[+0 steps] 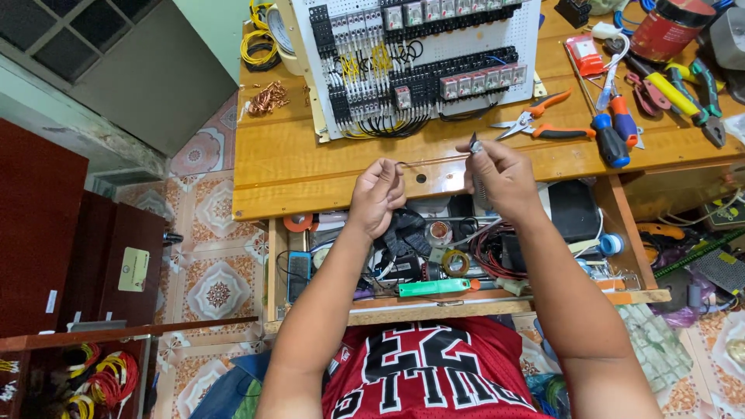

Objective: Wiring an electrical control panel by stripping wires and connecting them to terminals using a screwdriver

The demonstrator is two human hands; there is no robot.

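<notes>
Two hands: raised together over the front edge of the wooden bench [326, 167], a thin wire [434, 161] stretched between them.
Left hand [378, 195]: fingers curled, thumb and forefinger pinched on the wire's left end; wrist bent back, forearm rising from lower left.
Right hand [504, 174]: closed around a small dark hand tool [474, 144], tip pointing up and away; what kind of tool, too small to tell. Forearm rising from lower right.
Wire position: roughly level, just above the bench edge, right end meeting the tool's tip.
Done, by the look of it: white perforated board [423, 66] already packed with rows of relays and terminal blocks, many black and yellow leads looped in; heap of copper offcuts [269, 98] at the bench's left.
Left, by judgement: this wire not yet on the board; its end apparently being dressed first.
Nearby: orange-handled snips [535, 122] and blue and red screwdrivers [615, 128] lying idle to the right.
Below: open drawer [434, 268] crowded with tape rolls and cable.
</notes>
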